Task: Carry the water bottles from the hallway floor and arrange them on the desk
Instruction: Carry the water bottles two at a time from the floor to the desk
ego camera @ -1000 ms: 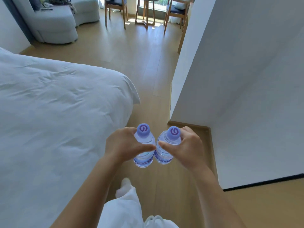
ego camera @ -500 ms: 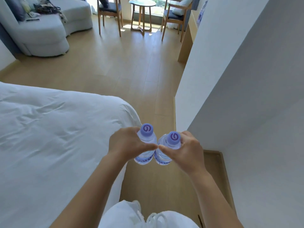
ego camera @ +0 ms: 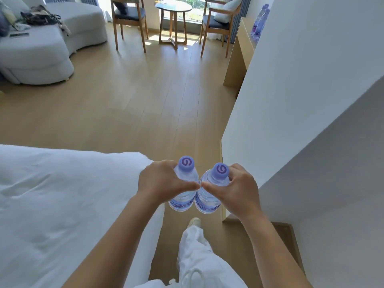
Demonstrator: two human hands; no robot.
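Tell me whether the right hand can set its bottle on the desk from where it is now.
Probably not yet. The right hand grips its bottle low beside the bed, while the desk stands far ahead past the white wall. The floor between looks free to walk.

So the person's walked forward with both bottles: the bed corner point(ego camera: 145, 161) that was ahead of the grip is now level with the left hand point(ego camera: 164, 183). The worktop point(ego camera: 242, 46) has come into view far ahead on the right, with more bottles point(ego camera: 259, 23) on it. Wall corner's closer too.
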